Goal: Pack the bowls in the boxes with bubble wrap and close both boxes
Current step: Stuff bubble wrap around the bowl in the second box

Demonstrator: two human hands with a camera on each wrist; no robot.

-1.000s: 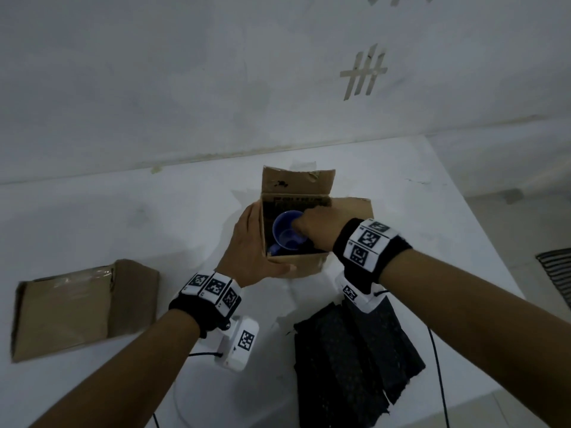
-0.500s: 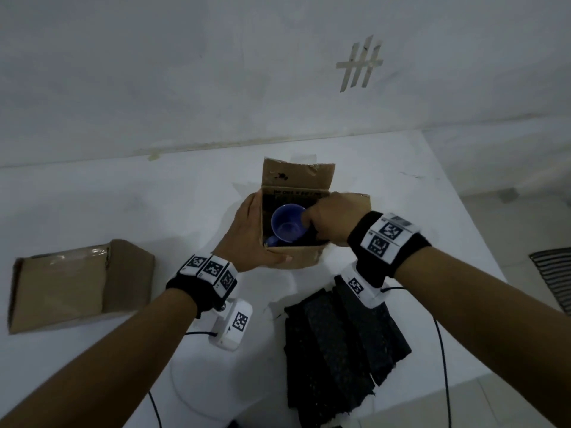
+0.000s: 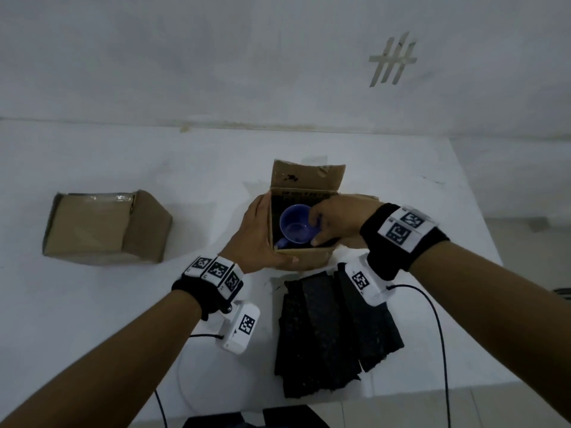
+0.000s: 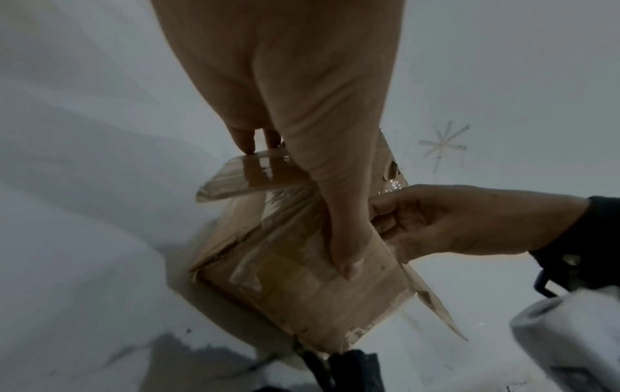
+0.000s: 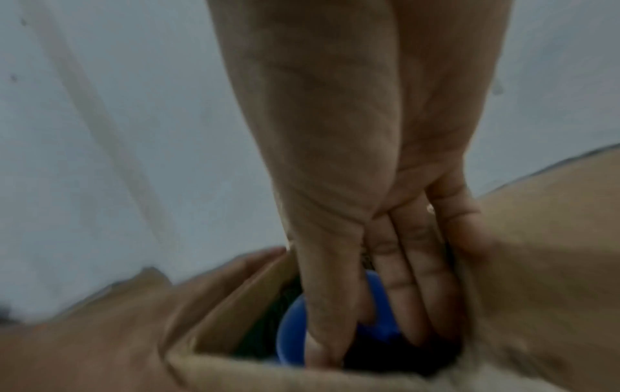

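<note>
An open cardboard box (image 3: 309,261) stands mid-table with its far flap up. Inside it a blue bowl (image 3: 295,227) lies tilted, its hollow facing me, against dark padding. My left hand (image 3: 268,233) grips the box's left side, thumb along the front wall (image 4: 302,291), fingers on the left flap. My right hand (image 3: 316,227) reaches in from the right and pinches the bowl's rim. In the right wrist view the thumb sits inside the bowl (image 5: 292,331) and the fingers outside it. A second box (image 3: 105,227), closed and taped, lies at the left.
Several black padding sheets (image 3: 333,329) lie in a pile just in front of the open box. The table's right edge (image 3: 482,230) runs close to my right arm. Cables trail from both wrist cameras toward the table's front edge.
My right hand has drawn back to the bowl's right rim, so more of the bowl shows. The left hand keeps its hold on the box.
</note>
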